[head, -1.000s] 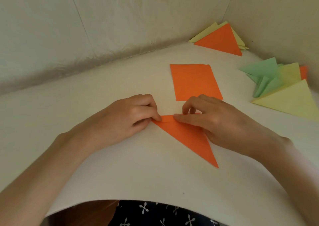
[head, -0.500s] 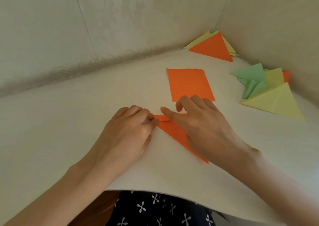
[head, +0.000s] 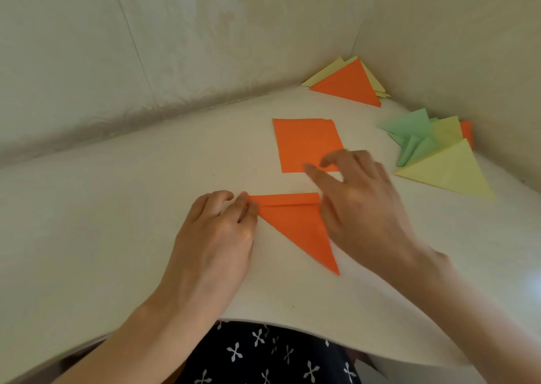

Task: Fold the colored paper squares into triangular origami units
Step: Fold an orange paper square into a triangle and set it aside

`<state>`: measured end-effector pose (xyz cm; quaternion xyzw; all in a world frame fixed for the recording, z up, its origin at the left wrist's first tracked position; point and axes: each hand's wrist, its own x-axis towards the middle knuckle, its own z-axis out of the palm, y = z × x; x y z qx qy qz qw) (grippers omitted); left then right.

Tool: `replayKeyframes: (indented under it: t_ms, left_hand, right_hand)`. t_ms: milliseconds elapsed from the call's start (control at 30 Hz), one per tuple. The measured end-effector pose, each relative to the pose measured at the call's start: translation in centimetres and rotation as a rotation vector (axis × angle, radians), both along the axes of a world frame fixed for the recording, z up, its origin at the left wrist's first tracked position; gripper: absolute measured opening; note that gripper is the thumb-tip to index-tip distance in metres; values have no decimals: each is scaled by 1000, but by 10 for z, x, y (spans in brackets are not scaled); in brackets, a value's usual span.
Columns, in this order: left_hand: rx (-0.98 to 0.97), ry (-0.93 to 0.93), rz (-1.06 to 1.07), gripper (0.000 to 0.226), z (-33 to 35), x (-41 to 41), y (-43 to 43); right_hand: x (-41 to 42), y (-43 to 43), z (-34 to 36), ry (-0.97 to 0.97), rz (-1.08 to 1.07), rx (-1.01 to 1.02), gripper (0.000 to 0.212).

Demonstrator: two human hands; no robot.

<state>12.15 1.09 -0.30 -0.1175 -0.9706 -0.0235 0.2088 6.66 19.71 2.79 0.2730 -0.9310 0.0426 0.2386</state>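
Observation:
A folded orange triangle [head: 295, 225] lies flat on the white table [head: 131, 222], with a narrow folded strip along its top edge and its point toward me. My left hand [head: 216, 234] has curled fingers, and its thumb and fingertips pinch the triangle's left corner. My right hand [head: 360, 208] is lifted just right of the triangle, fingers spread and blurred. Its fingertips hover over the near edge of a flat orange paper square [head: 304, 137] lying behind the triangle.
Folded orange and yellow triangles [head: 348, 84] are stacked in the far corner. A pile of green, yellow and orange folded pieces [head: 421, 137] sits by the right wall, with a large yellow triangle [head: 450, 172] in front. Walls close the back and right.
My right hand has lifted off the triangle's top strip and moved right and back toward the orange square, uncovering the triangle. My left hand stays at the left corner.

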Motion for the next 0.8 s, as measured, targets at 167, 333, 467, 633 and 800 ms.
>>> replayKeyframes:
  t_ms: [167,333,467,633,800]
  left_hand:
    - [-8,-10,-10,42,3,1,-1]
    - [57,-20,30,40,10,10,-17]
    - [162,-40,92,41,19,3,-33]
    - [129,-62,-3,48,14,-14,-18]
    - [110,-73,22,45,5,-9,-26]
  right_hand:
    - [9,-17,-20,-123,124,51,42]
    - [9,-17,-26,-100,103,39,42]
    - [12,-17,-27,-105,108,23,42]
    - [14,-17,-27,-84,101,0,39]
    - [13,-17,-27,-129,97,-11,40]
